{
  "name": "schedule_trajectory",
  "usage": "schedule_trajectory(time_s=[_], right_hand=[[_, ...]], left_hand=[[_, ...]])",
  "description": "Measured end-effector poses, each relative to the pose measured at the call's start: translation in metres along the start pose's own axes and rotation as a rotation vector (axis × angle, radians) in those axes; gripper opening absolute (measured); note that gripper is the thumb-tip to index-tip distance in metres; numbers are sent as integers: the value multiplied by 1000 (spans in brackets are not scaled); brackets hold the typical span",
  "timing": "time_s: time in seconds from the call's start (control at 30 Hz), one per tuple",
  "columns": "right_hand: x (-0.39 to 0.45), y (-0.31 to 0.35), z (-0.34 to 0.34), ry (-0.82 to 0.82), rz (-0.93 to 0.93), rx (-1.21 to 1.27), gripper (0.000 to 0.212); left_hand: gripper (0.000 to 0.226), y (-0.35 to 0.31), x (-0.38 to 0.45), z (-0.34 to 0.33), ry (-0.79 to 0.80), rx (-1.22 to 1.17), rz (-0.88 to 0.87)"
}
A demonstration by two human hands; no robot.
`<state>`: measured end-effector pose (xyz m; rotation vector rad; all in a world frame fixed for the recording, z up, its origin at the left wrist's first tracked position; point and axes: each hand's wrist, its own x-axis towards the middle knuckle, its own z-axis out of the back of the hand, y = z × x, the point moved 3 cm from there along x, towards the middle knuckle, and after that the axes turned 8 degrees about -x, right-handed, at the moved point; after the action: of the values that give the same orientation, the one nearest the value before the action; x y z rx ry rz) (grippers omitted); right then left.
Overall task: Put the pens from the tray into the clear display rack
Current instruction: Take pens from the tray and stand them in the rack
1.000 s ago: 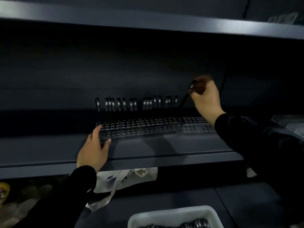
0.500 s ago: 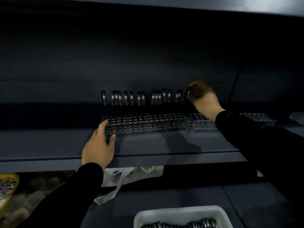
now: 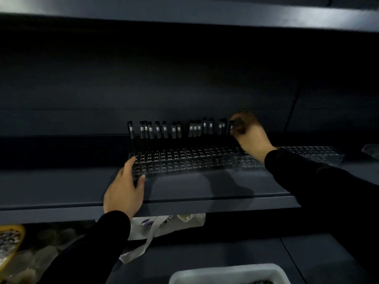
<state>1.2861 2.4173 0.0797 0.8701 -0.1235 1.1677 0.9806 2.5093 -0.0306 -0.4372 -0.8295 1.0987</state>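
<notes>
Pens into clear rack, shelf level.
Left hand [image 3: 123, 193] gripped the left end of the clear display rack [image 3: 184, 162] on the shelf [image 3: 61, 187]; a row of pens [image 3: 174, 129] stood upright along its far side; right hand [image 3: 249, 136] pinched the rightmost pen [image 3: 231, 126]; white tray [image 3: 225, 273] lay near, below.

Dark shelf [image 3: 61, 187] — beneath it a white cloth bag [image 3: 164, 224], a yellow-rimmed dish [image 3: 12, 249] far left.

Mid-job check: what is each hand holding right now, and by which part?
The right hand pinches a black pen by its top cap end, at the row's right end. The left hand grips the clear plastic display rack by its front-left corner.
</notes>
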Motion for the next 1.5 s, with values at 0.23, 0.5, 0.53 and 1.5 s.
schedule_trajectory(time_s=[0.23,0.5,0.53,1.5], right_hand=[[-12,-3,10,-12,-106,78,34],[-138,-20,17,75,-151,141,28],[-162,-27,11,70,-135,136,29],[-362,-142,-182,723,-678,-40,40]], left_hand=[[57,4,2,0,2,15,-27],[48,14,-71,-23,-188,95,-392],[50,20,-92,-33,-142,99,-443],[83,92,-251,-143,675,289,209]])
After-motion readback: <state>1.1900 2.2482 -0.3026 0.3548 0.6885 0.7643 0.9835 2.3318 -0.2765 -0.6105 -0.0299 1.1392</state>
